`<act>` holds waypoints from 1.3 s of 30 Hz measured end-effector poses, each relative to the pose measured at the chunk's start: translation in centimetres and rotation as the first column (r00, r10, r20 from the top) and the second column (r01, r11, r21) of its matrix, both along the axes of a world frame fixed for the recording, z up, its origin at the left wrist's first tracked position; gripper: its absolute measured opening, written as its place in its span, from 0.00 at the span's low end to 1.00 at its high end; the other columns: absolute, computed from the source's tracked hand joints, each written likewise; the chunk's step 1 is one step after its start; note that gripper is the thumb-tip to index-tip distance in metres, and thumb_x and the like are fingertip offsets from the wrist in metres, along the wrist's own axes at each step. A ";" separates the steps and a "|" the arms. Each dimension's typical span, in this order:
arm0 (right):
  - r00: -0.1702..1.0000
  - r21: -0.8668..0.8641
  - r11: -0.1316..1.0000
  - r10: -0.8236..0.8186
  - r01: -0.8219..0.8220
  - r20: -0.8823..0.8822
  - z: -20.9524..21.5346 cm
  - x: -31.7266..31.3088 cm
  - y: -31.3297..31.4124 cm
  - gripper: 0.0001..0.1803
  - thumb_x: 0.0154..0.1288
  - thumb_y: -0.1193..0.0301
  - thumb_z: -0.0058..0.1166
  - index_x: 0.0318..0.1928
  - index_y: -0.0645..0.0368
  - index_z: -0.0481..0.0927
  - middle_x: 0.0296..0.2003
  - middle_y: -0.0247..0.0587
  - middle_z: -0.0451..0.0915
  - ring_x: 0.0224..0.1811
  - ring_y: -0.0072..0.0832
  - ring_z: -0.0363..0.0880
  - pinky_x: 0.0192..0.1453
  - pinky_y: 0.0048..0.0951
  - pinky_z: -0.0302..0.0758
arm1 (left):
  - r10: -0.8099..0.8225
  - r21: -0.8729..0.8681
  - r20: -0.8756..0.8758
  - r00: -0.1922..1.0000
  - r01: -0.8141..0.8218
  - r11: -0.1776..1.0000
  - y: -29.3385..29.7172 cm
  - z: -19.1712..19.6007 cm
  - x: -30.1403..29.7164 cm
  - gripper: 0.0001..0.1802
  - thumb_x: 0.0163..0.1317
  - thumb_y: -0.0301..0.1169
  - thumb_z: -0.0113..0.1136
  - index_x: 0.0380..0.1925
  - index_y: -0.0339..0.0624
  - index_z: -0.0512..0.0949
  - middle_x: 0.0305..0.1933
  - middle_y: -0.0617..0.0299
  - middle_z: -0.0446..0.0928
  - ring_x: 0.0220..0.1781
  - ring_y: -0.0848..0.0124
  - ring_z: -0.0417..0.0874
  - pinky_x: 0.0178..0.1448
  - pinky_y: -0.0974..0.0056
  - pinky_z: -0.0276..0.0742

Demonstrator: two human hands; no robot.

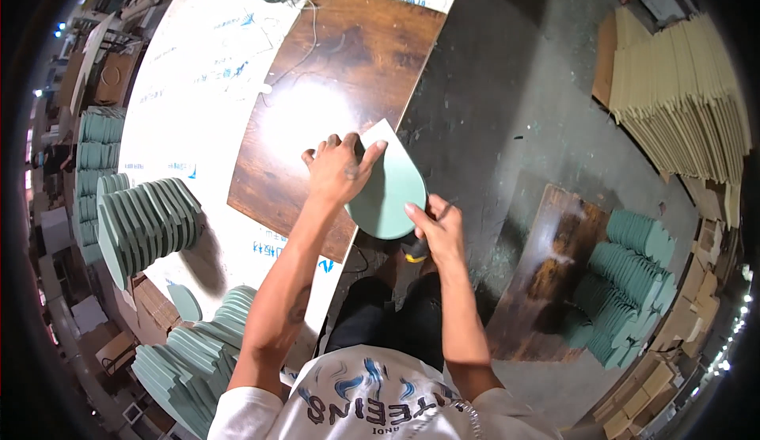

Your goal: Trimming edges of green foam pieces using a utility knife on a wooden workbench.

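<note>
Panel [400, 187], pale green, is held at its rounded edge by the right hand [442, 226], over the right edge of the brown board [380, 52]. It is touched by the left hand [339, 167], whose fingers are spread wide. Right of the board, open room is given over grey floor [491, 115]; left of it, stacked panels [150, 222] are borne by the white table [198, 84].

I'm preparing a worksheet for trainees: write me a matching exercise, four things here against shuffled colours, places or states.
Things
1. Held piece
2. Left hand
3. Right hand
4. Cream panels

Clues
A. Thumb near the piece's rounded end
B. Packed together at the picture's upper right
C. Pale green
D. Thumb near the piece's narrow end

Pairs: 1-C, 2-D, 3-A, 4-B
</note>
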State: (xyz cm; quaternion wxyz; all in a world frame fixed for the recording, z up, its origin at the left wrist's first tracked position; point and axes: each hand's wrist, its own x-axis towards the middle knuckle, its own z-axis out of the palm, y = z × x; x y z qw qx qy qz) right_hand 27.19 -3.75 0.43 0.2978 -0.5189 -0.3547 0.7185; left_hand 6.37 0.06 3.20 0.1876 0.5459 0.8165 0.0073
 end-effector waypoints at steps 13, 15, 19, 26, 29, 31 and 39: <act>0.883 -0.448 0.883 -0.092 -0.142 -0.461 -2.1 7.7 -7.5 0.24 0.73 0.61 0.59 0.63 0.60 0.75 0.41 0.49 0.84 0.22 0.22 0.73 0.26 0.22 0.69 | -0.262 0.701 -0.088 0.961 0.246 0.669 -5.0 0.1 -4.7 0.21 0.56 0.18 0.65 0.51 0.47 0.85 0.57 0.60 0.83 0.61 0.59 0.81 0.62 0.53 0.72; 0.832 -0.568 0.774 -0.099 -0.281 -0.546 -2.2 9.3 -13.4 0.30 0.72 0.62 0.58 0.71 0.57 0.68 0.42 0.50 0.82 0.23 0.22 0.73 0.26 0.22 0.69 | -0.293 0.653 -0.031 0.956 0.241 0.718 -6.1 -3.8 -3.4 0.17 0.59 0.24 0.65 0.50 0.48 0.84 0.59 0.62 0.81 0.63 0.60 0.78 0.64 0.52 0.68; 0.898 -0.615 0.788 -0.250 -0.027 -0.361 1.7 9.0 -22.1 0.33 0.77 0.70 0.48 0.78 0.56 0.55 0.38 0.47 0.79 0.28 0.25 0.74 0.34 0.27 0.73 | -0.293 0.616 0.039 0.955 0.208 0.760 -6.9 -4.9 -1.9 0.17 0.64 0.27 0.65 0.54 0.46 0.83 0.59 0.59 0.81 0.63 0.58 0.78 0.67 0.47 0.64; 0.971 -0.361 0.929 0.158 -0.083 0.182 3.5 8.1 -26.9 0.26 0.74 0.68 0.58 0.68 0.62 0.69 0.34 0.32 0.77 0.30 0.17 0.74 0.36 0.21 0.71 | 0.218 0.610 -0.212 0.953 -0.045 0.791 0.2 -9.1 -5.7 0.25 0.71 0.38 0.55 0.65 0.39 0.70 0.69 0.38 0.66 0.69 0.39 0.66 0.67 0.36 0.62; 0.998 -0.151 0.988 -0.029 0.038 0.058 2.9 4.9 -17.5 0.24 0.79 0.69 0.51 0.69 0.63 0.67 0.36 0.37 0.77 0.26 0.18 0.72 0.32 0.21 0.73 | 0.135 0.577 -0.136 0.981 -0.032 0.816 2.1 -8.6 -6.3 0.25 0.72 0.39 0.53 0.66 0.44 0.70 0.70 0.41 0.65 0.69 0.39 0.66 0.66 0.34 0.62; 0.968 -0.013 0.994 0.107 -0.107 0.228 2.1 2.3 -10.1 0.29 0.77 0.69 0.53 0.73 0.62 0.65 0.38 0.40 0.78 0.29 0.22 0.76 0.34 0.27 0.76 | 0.170 0.538 -0.173 0.970 -0.052 0.841 2.3 -8.2 -6.5 0.25 0.73 0.41 0.50 0.67 0.46 0.70 0.72 0.41 0.63 0.68 0.39 0.65 0.63 0.33 0.62; 0.610 0.475 0.617 0.010 -0.627 0.792 -1.3 -3.4 1.1 0.33 0.69 0.64 0.61 0.71 0.58 0.67 0.48 0.55 0.80 0.46 0.53 0.84 0.46 0.45 0.82 | 0.230 0.599 -0.176 0.957 -0.082 0.796 3.9 -10.5 -5.6 0.30 0.75 0.43 0.43 0.68 0.31 0.66 0.79 0.32 0.53 0.76 0.31 0.56 0.72 0.28 0.53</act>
